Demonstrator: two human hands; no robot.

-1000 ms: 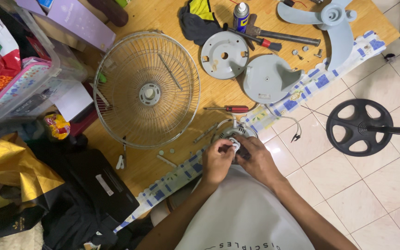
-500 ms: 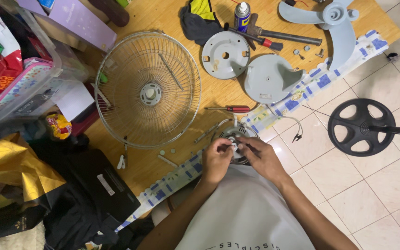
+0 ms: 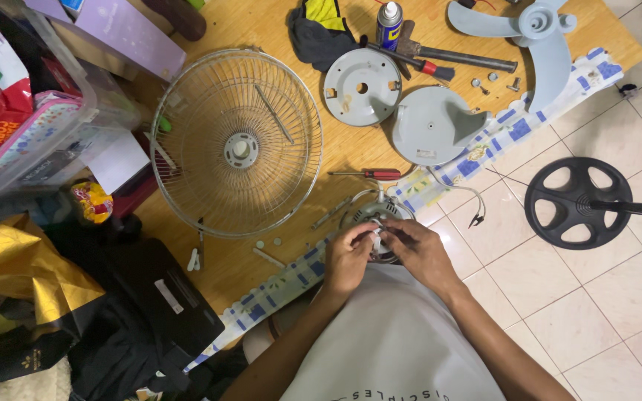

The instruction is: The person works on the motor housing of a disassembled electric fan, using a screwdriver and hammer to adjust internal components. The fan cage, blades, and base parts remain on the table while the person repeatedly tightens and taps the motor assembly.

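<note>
You're gripping the fan motor [image 3: 375, 223] at the mat's [image 3: 484, 141] near edge, left hand [image 3: 348, 258] and right hand [image 3: 419, 251] both closed around it. It's probably dense and rigid, so I'd be holding the casing, since those thin wires [image 3: 461, 194] look fragile.

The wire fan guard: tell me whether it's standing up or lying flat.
Lying flat. The wire fan guard shows its full round outline and centre hub face-up on the wooden board, beside the grey round cover, apart from both hands.
</note>
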